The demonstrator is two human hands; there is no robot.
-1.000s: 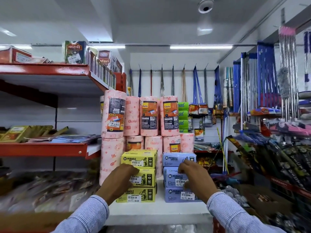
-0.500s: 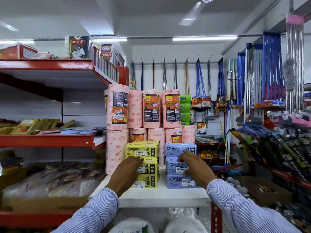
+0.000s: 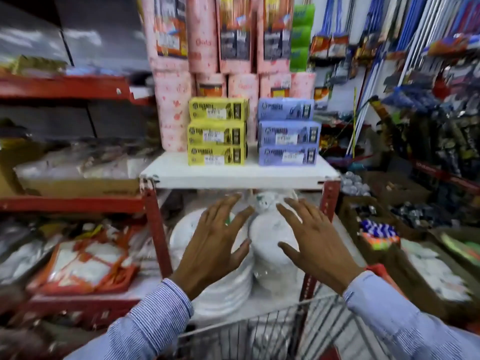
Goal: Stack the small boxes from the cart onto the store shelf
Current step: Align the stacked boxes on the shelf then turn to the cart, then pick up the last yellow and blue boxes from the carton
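Store aisle, cluttered red racks. Left hand [image 3: 215, 237] and right hand [image 3: 314, 237] both spread, empty, hovering below the white shelf [image 3: 241, 175] and above the wire cart [image 3: 272, 331]. Yellow boxes [image 3: 217, 132] and blue boxes [image 3: 288, 132] sit stacked three high on that shelf, long sides facing the person; cart lies nearest, equally reachable by both hands, its boxes unseen.

Small retail shop, household goods aisle. Red metal racking [image 3: 72, 87] packed with bagged stock. White shelf [image 3: 239, 175] carries yellow boxes [image 3: 217, 131] and blue boxes [image 3: 288, 132] in two stacks, price stickers on fronts; pink wrapped rolls [image 3: 202, 35] behind them. Mops and brooms [image 3: 405, 27] hang along right wall. Wire cart [image 3: 272, 331] at bottom edge of view. Stacked white plates [image 3: 228, 289] below shelf.
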